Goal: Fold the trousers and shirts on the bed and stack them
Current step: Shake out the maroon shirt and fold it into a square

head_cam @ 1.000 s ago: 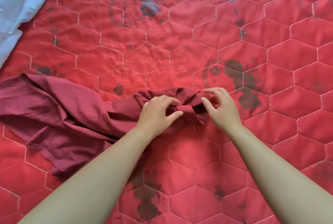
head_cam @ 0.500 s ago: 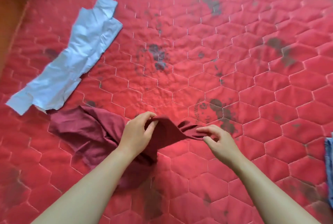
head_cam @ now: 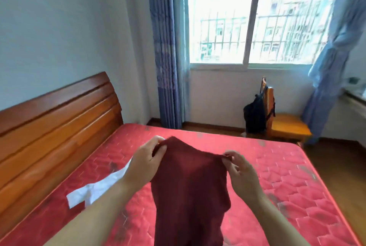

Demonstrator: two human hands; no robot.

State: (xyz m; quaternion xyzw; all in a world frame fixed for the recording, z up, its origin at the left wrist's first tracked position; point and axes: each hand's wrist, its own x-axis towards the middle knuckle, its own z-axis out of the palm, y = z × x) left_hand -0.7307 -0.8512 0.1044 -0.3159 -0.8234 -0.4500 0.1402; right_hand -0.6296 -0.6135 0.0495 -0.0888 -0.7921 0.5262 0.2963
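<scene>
A dark red garment hangs in the air in front of me, above the red quilted mattress. My left hand pinches its upper left edge. My right hand pinches the upper right corner between thumb and fingers. The cloth drops straight down between my forearms and out of the bottom of the frame. A pale blue-white garment lies flat on the mattress to the left, partly behind my left arm.
A wooden headboard runs along the bed's left side. Beyond the bed stand a wooden chair with a black bag, blue curtains and a barred window.
Both hands have lifted the dark red garment off the mattress and hold it up spread by its top edge. My head has tilted up, so the room and window now show.
</scene>
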